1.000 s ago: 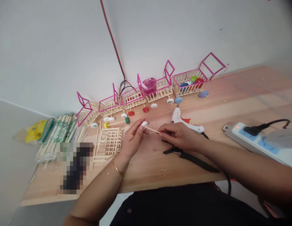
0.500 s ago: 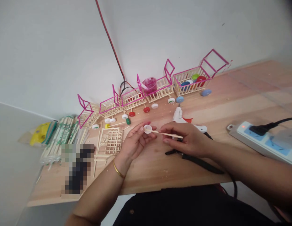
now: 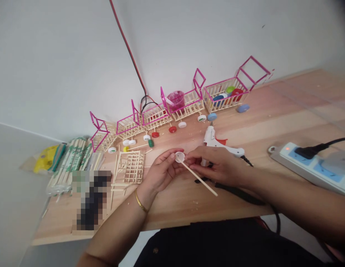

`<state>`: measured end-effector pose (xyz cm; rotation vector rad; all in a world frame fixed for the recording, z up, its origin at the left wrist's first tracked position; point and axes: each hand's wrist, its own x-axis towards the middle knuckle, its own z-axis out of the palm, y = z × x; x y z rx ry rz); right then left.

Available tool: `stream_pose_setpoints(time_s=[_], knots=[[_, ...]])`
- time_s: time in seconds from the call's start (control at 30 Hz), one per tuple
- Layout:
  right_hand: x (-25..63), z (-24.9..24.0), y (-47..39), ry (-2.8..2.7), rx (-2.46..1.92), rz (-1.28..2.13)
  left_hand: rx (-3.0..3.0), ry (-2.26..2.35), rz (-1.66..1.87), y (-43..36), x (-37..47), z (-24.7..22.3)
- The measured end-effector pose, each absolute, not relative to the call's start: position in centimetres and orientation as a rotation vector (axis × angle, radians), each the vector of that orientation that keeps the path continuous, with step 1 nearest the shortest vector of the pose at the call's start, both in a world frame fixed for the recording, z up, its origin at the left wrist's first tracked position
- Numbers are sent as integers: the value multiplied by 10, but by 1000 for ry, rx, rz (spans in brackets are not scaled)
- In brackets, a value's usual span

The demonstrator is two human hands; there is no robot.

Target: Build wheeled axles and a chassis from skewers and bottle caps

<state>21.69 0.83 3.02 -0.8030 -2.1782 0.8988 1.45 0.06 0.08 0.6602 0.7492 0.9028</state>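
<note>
My left hand (image 3: 163, 168) pinches a small white bottle cap (image 3: 179, 157), its hollow side facing me. A thin wooden stick (image 3: 202, 181) stands with one end inside the cap and slants down to the right, its other end free. My right hand (image 3: 214, 163) is closed at the cap's right rim, fingertips pressed together there; they partly hide that rim. Behind my right hand lies a white hot glue gun (image 3: 211, 137) with an orange trigger. Left of my hands rests an unpainted stick frame (image 3: 133, 167) on the wooden table (image 3: 172, 211).
Along the wall stand several stick carts (image 3: 130, 126) with magenta edges and bottle-cap wheels. The right cart (image 3: 225, 98) holds coloured caps; a magenta cup (image 3: 175, 101) stands among them. Bagged sticks (image 3: 69, 159) lie left. A power strip (image 3: 308, 159) with a black plug sits right.
My right hand has let go of the stick's shaft and moved to the cap's rim. The stick now tilts more steeply down to the right. The cap has shifted slightly right and down.
</note>
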Motion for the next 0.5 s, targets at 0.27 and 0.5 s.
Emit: stream_pose_setpoints(time_s=[0.27,0.5], knots=[[217,20,12,-2312,-544,829,576,763,927,0,17,0],[220,19,11,-2234,-624,762,626,729,883,-1,16,-1]])
